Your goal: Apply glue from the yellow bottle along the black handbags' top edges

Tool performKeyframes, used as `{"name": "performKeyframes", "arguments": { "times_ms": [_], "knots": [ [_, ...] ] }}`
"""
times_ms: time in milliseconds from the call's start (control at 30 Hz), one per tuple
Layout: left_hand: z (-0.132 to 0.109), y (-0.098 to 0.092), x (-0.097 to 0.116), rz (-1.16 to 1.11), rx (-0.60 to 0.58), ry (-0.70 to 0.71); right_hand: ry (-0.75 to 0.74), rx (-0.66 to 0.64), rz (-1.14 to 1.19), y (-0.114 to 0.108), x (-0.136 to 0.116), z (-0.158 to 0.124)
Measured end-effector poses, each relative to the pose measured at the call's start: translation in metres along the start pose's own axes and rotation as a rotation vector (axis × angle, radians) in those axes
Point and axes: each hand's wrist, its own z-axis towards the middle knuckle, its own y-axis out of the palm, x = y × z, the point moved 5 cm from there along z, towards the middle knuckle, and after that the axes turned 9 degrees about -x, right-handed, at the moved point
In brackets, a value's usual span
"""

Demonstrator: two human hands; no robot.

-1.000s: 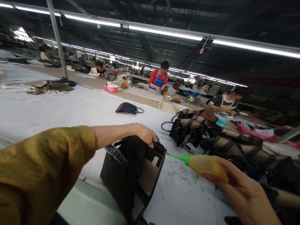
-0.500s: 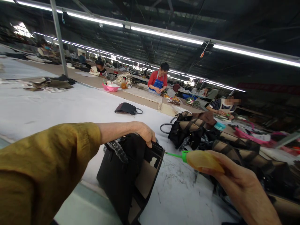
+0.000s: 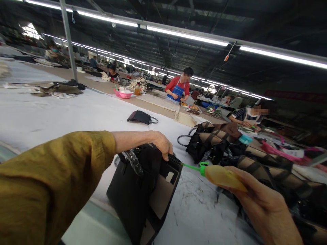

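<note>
Right hand [image 3: 258, 200] aims glue bottle [image 3: 222, 175] nozzle leftward at black bag [image 3: 143, 190]

Left hand [image 3: 161, 144] grips bag [image 3: 143, 190]; right hand [image 3: 258, 200] holds bottle [image 3: 222, 175].

Two hands show near the camera: the left hand [image 3: 163, 144] on one black handbag [image 3: 143, 190], the right hand [image 3: 263, 204] around one yellow glue bottle [image 3: 222, 175] with a green nozzle. To the right lies one heap of black and brown bags [image 3: 212, 139]; how many it holds cannot be told. One more small black bag [image 3: 140, 117] lies alone farther off on the white table [image 3: 63, 115]. One pink basin [image 3: 123, 94] and one amber bottle [image 3: 137, 90] stand far off. At least three other people sit or stand at the far tables.
</note>
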Motion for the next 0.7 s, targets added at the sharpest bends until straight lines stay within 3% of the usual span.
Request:
{"name": "performKeyframes", "arguments": {
  "times_ms": [333, 700],
  "knots": [
    [-0.001, 0.002, 0.002, -0.035, -0.010, -0.022, -0.112, -0.125, 0.041, 0.009, -0.018, -0.011],
    [-0.005, 0.003, 0.011, 0.061, 0.038, -0.070, 0.003, -0.032, 0.127, 0.014, 0.002, -0.015]
  ]
}}
